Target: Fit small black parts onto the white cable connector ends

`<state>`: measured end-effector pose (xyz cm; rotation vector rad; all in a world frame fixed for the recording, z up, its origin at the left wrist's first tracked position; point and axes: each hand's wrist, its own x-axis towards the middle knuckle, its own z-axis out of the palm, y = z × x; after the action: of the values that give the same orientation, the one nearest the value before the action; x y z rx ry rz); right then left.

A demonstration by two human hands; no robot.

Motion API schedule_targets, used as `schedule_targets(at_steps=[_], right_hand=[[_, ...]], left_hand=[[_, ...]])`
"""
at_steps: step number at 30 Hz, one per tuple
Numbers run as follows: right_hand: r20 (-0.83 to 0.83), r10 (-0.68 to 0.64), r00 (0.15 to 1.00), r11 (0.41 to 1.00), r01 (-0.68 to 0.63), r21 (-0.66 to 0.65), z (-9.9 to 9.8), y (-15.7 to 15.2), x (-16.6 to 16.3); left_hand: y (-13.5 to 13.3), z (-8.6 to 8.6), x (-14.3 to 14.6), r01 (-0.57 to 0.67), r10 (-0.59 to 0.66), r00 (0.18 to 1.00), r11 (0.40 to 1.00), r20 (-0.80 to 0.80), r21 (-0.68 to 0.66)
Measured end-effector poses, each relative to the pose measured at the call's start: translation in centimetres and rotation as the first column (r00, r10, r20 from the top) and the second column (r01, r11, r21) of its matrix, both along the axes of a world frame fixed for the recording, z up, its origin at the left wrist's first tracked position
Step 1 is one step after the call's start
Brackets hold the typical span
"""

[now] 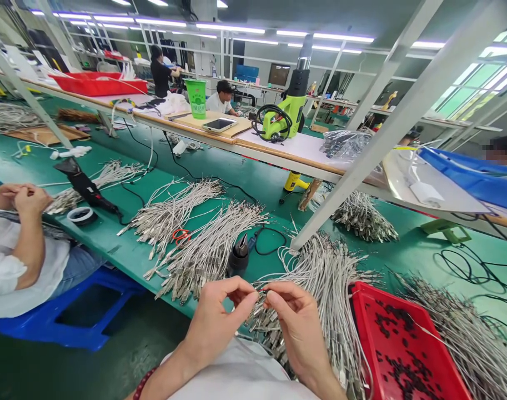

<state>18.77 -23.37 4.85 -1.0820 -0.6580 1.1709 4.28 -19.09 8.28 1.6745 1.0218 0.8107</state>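
Observation:
My left hand (224, 314) and my right hand (295, 319) meet in front of my body, thumb and forefinger of each pinched together. Between the fingertips is the small, thin end of a cable (260, 296); its detail is too fine to make out. Just beyond and right of my hands lies a large bundle of white cables (320, 283) with metal connectors. Another white cable bundle (215, 244) lies to the left. A black, round-bodied tool (239, 256) stands upright beyond my left hand. Right of my right hand is a red tray (364, 333) holding small black pieces.
A co-worker's hands (26, 200) are at the left, near a black heat gun (86, 186) and a tape roll (81, 215). Orange-handled scissors (181, 237) lie among cables. A slanted white post (361, 161) rises at right. The shelf above holds a green heat gun (292, 108), phone (220, 125) and green cup (196, 100).

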Motion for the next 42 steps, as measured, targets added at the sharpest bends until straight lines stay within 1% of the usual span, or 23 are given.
schedule_targets(at_steps=[10, 18, 22, 27, 35, 42], right_hand=[[0.025, -0.062, 0.998, 0.998, 0.061, 0.007, -0.44, 0.22, -0.15], [0.001, -0.084, 0.996, 0.996, 0.084, 0.017, -0.30, 0.25, -0.24], [-0.008, -0.073, 0.997, 0.997, 0.073, 0.017, -0.35, 0.17, -0.34], [0.021, -0.065, 0.998, 0.998, 0.065, 0.025, -0.34, 0.11, -0.33], [0.131, -0.090, 0.987, 0.996, 0.087, 0.030, -0.55, 0.07, -0.16], [0.202, -0.047, 0.978, 0.999, 0.042, 0.030, -0.62, -0.15, 0.00]], left_hand=[[0.13, -0.13, 0.02, 0.018, -0.016, 0.998, 0.999, -0.060, 0.034], [0.20, -0.17, -0.10, 0.068, -0.069, 0.997, 0.997, -0.041, -0.025], [0.04, -0.04, -0.20, 0.073, -0.074, 0.997, 0.997, -0.039, -0.026], [-0.13, -0.01, -0.26, 0.041, -0.037, 0.996, 0.998, -0.076, 0.056], [-0.20, -0.73, -0.16, 0.033, -0.007, 0.991, 0.979, -0.131, 0.201], [-0.33, -0.68, -0.32, 0.048, -0.016, 0.987, 0.979, -0.160, 0.198]])
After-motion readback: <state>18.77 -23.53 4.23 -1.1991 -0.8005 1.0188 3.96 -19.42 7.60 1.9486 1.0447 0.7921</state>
